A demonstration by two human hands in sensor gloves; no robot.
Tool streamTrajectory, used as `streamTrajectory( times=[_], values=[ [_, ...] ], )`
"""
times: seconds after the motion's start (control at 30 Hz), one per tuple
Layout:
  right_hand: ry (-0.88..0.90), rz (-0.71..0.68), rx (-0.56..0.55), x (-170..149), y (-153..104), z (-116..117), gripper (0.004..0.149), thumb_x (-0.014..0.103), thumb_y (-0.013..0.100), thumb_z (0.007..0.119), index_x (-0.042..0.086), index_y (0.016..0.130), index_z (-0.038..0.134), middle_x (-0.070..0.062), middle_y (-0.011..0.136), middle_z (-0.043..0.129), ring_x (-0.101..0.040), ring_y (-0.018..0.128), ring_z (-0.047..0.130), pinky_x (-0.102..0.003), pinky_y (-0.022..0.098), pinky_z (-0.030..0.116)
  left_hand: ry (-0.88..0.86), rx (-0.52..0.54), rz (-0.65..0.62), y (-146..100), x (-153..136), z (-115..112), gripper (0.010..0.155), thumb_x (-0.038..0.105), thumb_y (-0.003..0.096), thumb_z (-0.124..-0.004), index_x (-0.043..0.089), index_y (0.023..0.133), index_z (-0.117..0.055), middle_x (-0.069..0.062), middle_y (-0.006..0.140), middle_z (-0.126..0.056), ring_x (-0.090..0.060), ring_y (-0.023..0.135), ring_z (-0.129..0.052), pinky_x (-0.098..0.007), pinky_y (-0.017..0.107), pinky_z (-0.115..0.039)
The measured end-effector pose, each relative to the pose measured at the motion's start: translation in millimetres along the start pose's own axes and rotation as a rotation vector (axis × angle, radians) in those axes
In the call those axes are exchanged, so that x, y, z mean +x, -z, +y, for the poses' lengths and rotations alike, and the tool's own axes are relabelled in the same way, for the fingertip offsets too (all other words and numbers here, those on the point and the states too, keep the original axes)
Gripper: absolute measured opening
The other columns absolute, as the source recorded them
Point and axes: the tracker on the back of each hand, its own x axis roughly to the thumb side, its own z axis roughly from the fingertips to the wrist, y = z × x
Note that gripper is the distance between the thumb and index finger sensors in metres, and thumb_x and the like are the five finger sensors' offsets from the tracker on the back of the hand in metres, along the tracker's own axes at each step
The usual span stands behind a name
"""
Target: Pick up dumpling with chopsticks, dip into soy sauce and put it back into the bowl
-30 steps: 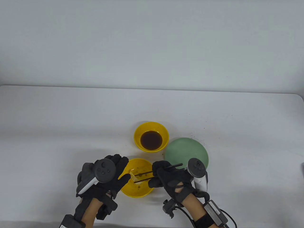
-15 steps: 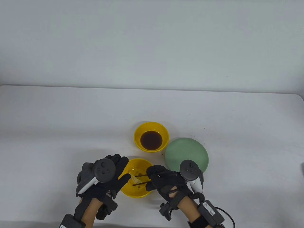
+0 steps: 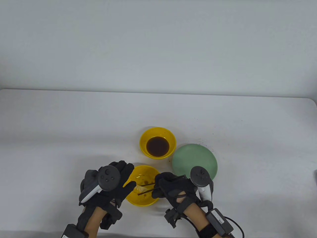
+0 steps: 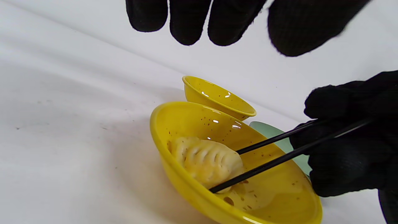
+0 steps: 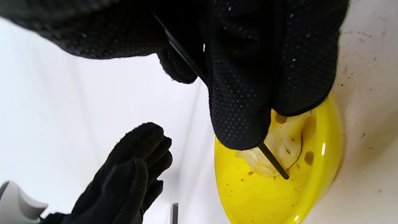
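A pale pleated dumpling (image 3: 137, 189) lies in the near yellow bowl (image 3: 146, 201), towards its left side. My right hand (image 3: 165, 185) grips two black chopsticks (image 3: 146, 188); their tips lie on either side of the dumpling (image 4: 206, 160), one behind it and one across its front. The lower chopstick (image 5: 273, 160) crosses the dumpling (image 5: 281, 144) in the right wrist view. My left hand (image 3: 123, 179) hovers at the bowl's left rim with straight fingers (image 4: 186, 18), holding nothing. The second yellow bowl (image 3: 143, 138), holding dark soy sauce (image 3: 157, 145), stands just behind.
A green plate (image 3: 194, 158) sits to the right of both bowls, partly under my right hand's tracker (image 3: 201, 176). Small brown sauce specks dot the white table (image 3: 74, 124) around the bowls.
My right hand has moved left, pushing the chopsticks further into the near bowl until their tips bracket the dumpling. The left hand has stayed put.
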Motion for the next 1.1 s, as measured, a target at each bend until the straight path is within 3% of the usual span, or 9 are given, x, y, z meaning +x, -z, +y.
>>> streamTrajectory(
  times=[0.83, 1.1],
  values=[
    [0.250, 0.008, 0.052, -8, 9, -29, 0.039, 0.027, 0.050, 0.079, 0.001, 0.079, 0.081, -0.039, 0.072, 0.083, -0.037, 0.048, 0.111, -0.054, 0.039, 0.092, -0.028, 0.018, -0.005, -3, -3, 5, 0.075, 0.062, 0.0467, -0.070, 0.038, 0.114, -0.046, 0.003, 0.123, -0.044, -0.037, 0.117, -0.041, -0.066, 0.081, -0.029],
    [0.353, -0.048, -0.024, 1, 7, -52, 0.039, 0.027, 0.050, 0.079, 0.001, 0.079, 0.081, -0.039, 0.072, 0.083, -0.036, 0.048, 0.111, -0.054, 0.039, 0.092, -0.034, 0.024, -0.003, -4, -4, 6, 0.075, 0.062, 0.0468, -0.070, 0.038, 0.114, -0.046, 0.003, 0.123, -0.043, -0.037, 0.117, -0.041, -0.066, 0.081, -0.028]
  ],
)
